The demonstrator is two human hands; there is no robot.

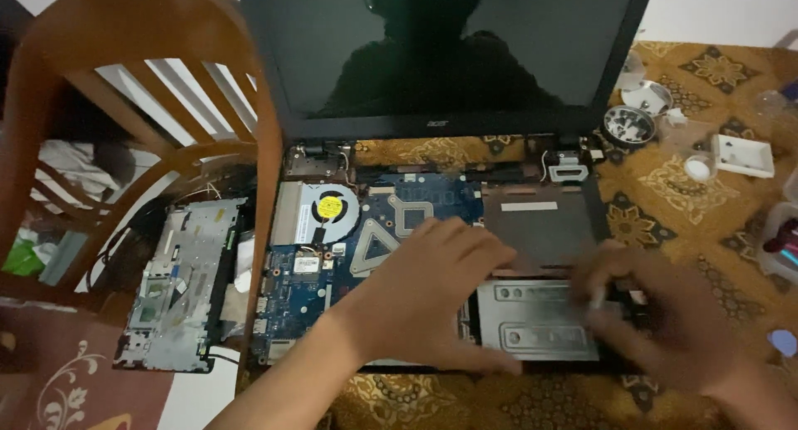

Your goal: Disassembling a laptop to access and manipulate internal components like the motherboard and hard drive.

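Left hand (432, 293) lies flat and open on the exposed blue motherboard (332, 272), right hand (644, 314) blurs over the silver drive (540, 318), grip unclear, and a slip there could scrape bare components

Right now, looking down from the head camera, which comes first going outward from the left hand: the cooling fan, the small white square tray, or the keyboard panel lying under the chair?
From the left hand, resting on the opened laptop:
1. Cooling fan, just up and left on the board.
2. Keyboard panel, far left under the wooden chair.
3. White square tray, far right on the patterned cloth.
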